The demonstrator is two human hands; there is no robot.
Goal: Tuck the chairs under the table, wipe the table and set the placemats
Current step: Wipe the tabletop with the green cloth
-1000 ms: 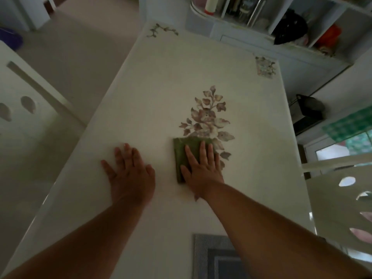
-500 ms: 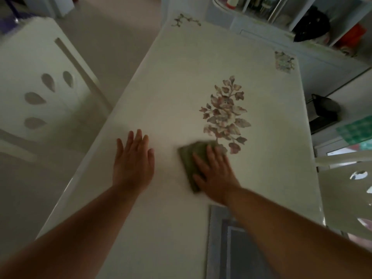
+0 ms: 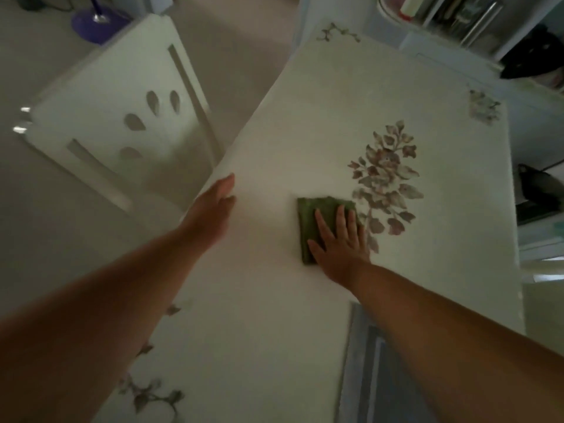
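A white table with a printed flower spray in its middle fills the view. A folded green cloth lies flat on it, just left of the flower print. My right hand presses down on the cloth with fingers spread. My left hand is at the table's left edge, tilted on its side, fingers together and holding nothing. A grey-blue placemat lies at the near right, partly under my right forearm. A white chair with leaf cut-outs stands left of the table.
White shelving with bottles and a dark bag stands past the table's far end. A purple lamp base sits on the floor at the upper left. Dark objects lie on the floor right of the table.
My right hand slid the cloth toward me, then back out beside the flower print. My left hand left its flat rest and moved out to the left edge. The view shifted left.
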